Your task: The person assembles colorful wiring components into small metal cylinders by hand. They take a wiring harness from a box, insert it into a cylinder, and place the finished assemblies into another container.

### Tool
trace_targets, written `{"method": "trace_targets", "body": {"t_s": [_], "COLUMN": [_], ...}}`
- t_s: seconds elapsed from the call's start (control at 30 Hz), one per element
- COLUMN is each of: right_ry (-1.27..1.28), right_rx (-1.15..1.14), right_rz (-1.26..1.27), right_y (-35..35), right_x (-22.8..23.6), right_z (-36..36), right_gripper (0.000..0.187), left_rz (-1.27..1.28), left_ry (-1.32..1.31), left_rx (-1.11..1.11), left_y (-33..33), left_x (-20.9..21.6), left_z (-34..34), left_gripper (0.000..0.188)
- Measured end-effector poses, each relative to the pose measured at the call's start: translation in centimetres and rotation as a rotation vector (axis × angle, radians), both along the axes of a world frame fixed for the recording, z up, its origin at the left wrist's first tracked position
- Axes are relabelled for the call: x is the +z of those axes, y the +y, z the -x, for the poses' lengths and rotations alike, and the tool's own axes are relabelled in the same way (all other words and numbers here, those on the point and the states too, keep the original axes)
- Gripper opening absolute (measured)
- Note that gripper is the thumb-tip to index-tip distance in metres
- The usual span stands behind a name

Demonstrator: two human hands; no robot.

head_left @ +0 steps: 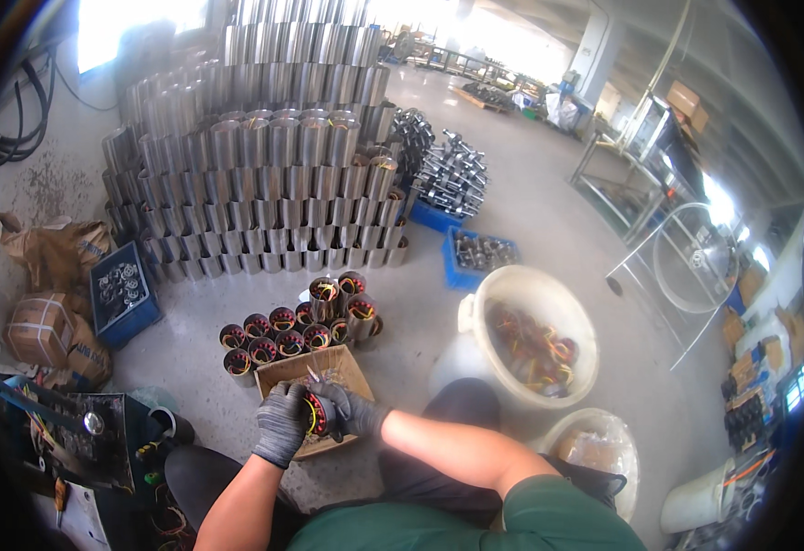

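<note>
A round motor stator (316, 415) with dark red windings and yellow wire is held between my two grey-gloved hands, its open end tilted up. My left hand (281, 426) grips its left side with bent fingers. Curled against the right side is my right hand (356, 411); its fingertips are partly hidden. A small pale pointed piece (313, 375) sticks up above the stator, and I cannot tell what it belongs to. Beneath the hands stands an open cardboard box (351, 369) with small scraps in it. Just beyond, several stators in metal sleeves (289, 343) stand on the floor.
Tall stacks of shiny metal cylinders (264, 197) rise ahead. A white tub (475, 312) of wound parts stands right, near blue crates (460, 275) of metal parts. A blue crate (136, 321) and a wrapped carton (39, 326) sit left, machinery (99, 432) nearer.
</note>
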State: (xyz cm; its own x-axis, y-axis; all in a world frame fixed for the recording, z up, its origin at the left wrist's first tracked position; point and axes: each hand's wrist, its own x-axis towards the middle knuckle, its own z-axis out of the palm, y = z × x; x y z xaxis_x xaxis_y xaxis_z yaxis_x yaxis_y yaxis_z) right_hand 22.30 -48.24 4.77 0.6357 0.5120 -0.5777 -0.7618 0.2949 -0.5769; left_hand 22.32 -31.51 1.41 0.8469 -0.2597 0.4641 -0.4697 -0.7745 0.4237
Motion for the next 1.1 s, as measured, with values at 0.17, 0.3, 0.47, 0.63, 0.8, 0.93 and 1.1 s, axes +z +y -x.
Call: {"method": "trace_targets", "body": {"t_s": [0.17,0.3,0.47,0.63,0.8,0.93,1.1], "right_ry": [0.046,0.025,-0.196,-0.122,-0.28,-0.39,-0.856], "right_rx": [-0.044,-0.039,-0.14,-0.093,-0.204,-0.214,-0.03], "right_rz": [-0.18,-0.18,-0.208,-0.401,-0.277,-0.146,0.571], "right_y": [0.4,0.2,1.0,-0.1,-0.6,-2.1,-1.6], "right_x": [-3.0,-1.6,-4.9,-3.1,-3.9,-6.1,-2.9], "right_z": [-0.1,0.7,0.7,0.5,-0.2,-1.9,-0.6], "right_gripper": [0.034,0.036,0.048,0.042,0.06,0.063,0.058], "left_rz": [-0.042,-0.013,0.985,0.701,1.407,0.994,1.035], "left_ry": [0.004,0.039,0.615,0.437,0.921,0.731,0.649], "left_rx": [-0.046,-0.14,-0.29,-0.172,-0.103,-0.042,-0.198], "left_y": [0.7,1.1,1.9,2.5,2.0,2.2,1.0], "left_x": [0.1,0.0,-5.2,-3.3,-2.5,-2.7,-1.1], "left_z": [0.0,0.1,-1.0,-1.6,-2.6,-2.8,-1.7], "left_gripper": [0.025,0.035,0.028,0.025,0.023,0.034,0.042]}}
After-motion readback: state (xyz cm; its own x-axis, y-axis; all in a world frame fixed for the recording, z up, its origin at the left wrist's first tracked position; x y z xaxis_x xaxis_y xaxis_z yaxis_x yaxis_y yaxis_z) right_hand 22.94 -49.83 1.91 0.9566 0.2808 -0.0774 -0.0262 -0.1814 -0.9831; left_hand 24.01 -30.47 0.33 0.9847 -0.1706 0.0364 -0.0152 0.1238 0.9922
